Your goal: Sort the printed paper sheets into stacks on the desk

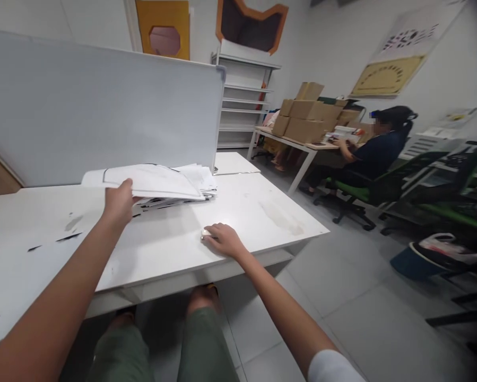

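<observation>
My left hand [119,201] reaches forward over the white table [262,212] and grips the near edge of a stack of white papers [158,183], lifting the top sheets a little. My right hand [222,240] rests on the tabletop nearer the front edge, fingers curled over a small white object [205,232] that I cannot make out. My knees in green trousers show below the table.
A white partition board [103,106] stands behind the papers. A second table [302,144] with cardboard boxes [305,119] is at the back right, where a person [373,151] sits on a green chair. Shelving [242,101] stands by the wall. A blue basin [421,260] sits on the tiled floor.
</observation>
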### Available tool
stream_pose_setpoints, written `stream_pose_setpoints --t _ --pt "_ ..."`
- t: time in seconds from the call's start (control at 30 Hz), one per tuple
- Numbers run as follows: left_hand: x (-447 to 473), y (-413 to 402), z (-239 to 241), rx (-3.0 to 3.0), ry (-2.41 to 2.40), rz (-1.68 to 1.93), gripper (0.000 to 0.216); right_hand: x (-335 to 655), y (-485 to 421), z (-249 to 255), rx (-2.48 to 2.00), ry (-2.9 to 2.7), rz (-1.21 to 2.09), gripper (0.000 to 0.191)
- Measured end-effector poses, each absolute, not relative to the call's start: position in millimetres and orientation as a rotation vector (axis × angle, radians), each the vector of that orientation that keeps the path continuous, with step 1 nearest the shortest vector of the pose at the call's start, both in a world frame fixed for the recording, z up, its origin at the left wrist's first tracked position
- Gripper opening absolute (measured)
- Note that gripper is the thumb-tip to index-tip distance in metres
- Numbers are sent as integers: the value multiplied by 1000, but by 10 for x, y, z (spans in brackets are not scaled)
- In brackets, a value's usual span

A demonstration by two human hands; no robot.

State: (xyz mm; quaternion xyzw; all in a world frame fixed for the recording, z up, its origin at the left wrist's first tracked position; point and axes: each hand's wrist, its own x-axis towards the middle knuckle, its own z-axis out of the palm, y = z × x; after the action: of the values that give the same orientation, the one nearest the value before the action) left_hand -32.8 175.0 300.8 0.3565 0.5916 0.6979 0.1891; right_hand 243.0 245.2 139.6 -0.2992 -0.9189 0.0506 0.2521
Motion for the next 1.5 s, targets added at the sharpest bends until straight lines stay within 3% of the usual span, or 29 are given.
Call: stream_pose_setpoints --t 0.27,0.5,0.57,0.7,0.8,0.9,1.03,1.13,1.2,1.37,1.5 --pt "-252 2714 2587 543 1444 1729 17 2456 2421 1402 -831 -2480 154 30" --pt "-113 2868 2319 446 1353 1571 10 2525 2413 1289 -759 -2466 152 36" --pt "-80 2819 2254 460 1334 1633 18 2551 2416 1252 -750 -2461 149 38" --pt "84 2475 1979 505 1373 1766 60 2580 2429 1192 -734 -2451 123 39" --pt "226 1892 1729 949 1602 1637 56 2587 2427 1178 -726 -2436 82 37" --pt "175 1112 1555 1798 1943 1112 36 2583 2424 1180 -721 -2439 61 37" --pt "-220 164 1469 2040 2473 637 52 2580 2424 1184 -723 -2441 78 39" --pt "-452 -273 1419 2176 2512 360 57 2593 2423 1194 -708 -2455 120 41" --pt "-461 -398 1361 2304 2446 322 48 2606 2419 1209 -683 -2476 170 43" --pt "-63 -174 1230 2487 2245 533 58 2621 2402 1269 -711 -2497 244 45" --pt "356 255 1239 2641 1994 482 58 2611 2401 1302 -723 -2489 247 43"
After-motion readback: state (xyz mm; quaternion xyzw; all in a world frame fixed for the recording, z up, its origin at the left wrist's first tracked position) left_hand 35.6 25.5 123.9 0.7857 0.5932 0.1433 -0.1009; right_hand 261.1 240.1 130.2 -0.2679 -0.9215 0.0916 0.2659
